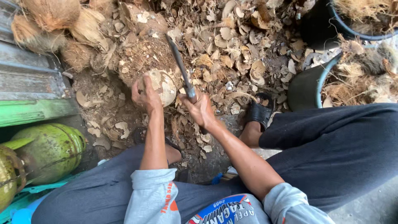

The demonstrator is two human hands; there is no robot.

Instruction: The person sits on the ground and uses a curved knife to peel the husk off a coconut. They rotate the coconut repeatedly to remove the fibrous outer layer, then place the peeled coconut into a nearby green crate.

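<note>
Coconut (162,85), partly shelled and pale on its near face, rests on a rough husk-covered stump (143,56) on the ground, and the left hand (145,96) is curled over its near left side, fingers closed against the shell to steady it. The right hand (200,108) is wrapped tight round the handle of a long dark blade (179,64), which slants up and away over the right side of the nut.

The likely trouble is how close the steadying fingers sit to the blade's line: a glancing stroke off the curved shell could slide toward the left hand. The nut also seems to sit loosely on the uneven stump, so it could roll under a blow.

Farther out, shell chips (232,49) litter the ground and could shift underfoot beside the black sandal (259,110). Husk piles (49,20) lie at the far left, dark tubs (309,85) at the right, and green coconuts (47,151) at the near left.
</note>
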